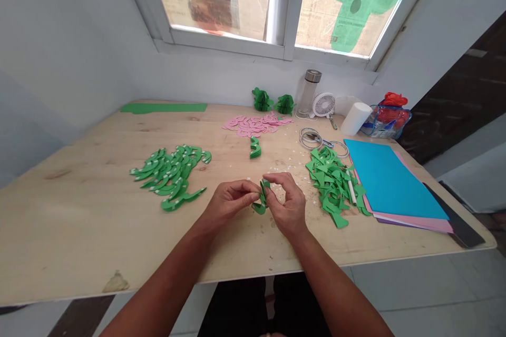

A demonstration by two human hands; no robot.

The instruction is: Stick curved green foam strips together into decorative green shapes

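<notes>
Between my two hands, over the front middle of the table, is a folded green paper cutout with a curved edge. My left hand pinches its left side between thumb and forefinger. On the other side my right hand grips it with thumb and fingers. Just beyond stands a small stack of folded green cutouts. To the left lies a spread pile of curved green cutouts with whitish patches on them. Green paper scraps are heaped to the right, with a white pen on top.
Pink cutouts lie farther back, near two green paper figures. A bottle, small fan, white roll and tape rings stand or lie at back right. Blue sheets cover the right side; a green strip lies back left.
</notes>
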